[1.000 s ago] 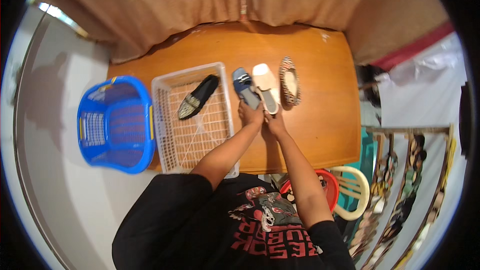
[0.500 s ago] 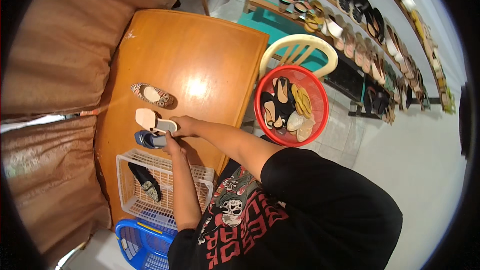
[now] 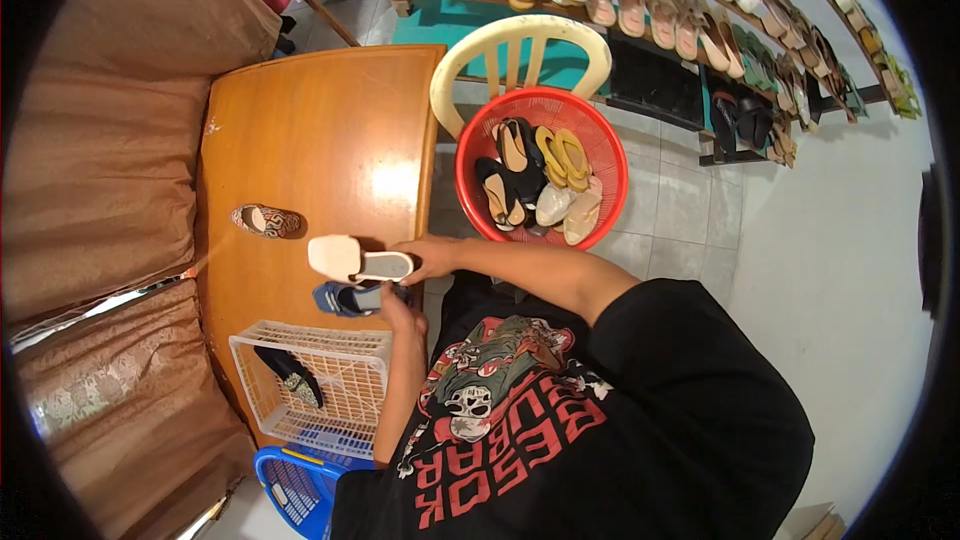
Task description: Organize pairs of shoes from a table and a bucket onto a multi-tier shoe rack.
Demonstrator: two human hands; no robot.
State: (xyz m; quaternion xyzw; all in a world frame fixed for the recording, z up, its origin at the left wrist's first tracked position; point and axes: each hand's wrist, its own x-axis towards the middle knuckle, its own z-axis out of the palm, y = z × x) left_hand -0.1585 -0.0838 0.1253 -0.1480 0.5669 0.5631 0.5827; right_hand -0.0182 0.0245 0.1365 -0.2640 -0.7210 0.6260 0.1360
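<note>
My right hand point(image 3: 432, 257) is closed round the heel end of a cream square-toed mule point(image 3: 336, 257) with a grey insole. Just below it, my left hand point(image 3: 399, 308) grips the heel end of a navy blue sandal point(image 3: 334, 298). Both shoes are held side by side over the near edge of the wooden table point(image 3: 300, 130), their toes pointing left. A patterned flat shoe point(image 3: 266, 221) lies on the table beyond them. Near my left forearm, a white plastic crate point(image 3: 345, 380) holds a black shoe point(image 3: 290, 375) with a patterned front.
A red basket point(image 3: 620, 175) with black, yellow and pale shoes sits on a cream plastic chair point(image 3: 598, 45) to the right. A blue basket point(image 3: 300, 485) is below the crate. Shoe racks point(image 3: 620, 20) line the back right, and brown curtains point(image 3: 100, 140) hang left.
My hands have drawn the mule and the blue sandal toward my body, to the table's near edge. The view has turned toward the right, and the grips stay the same.
</note>
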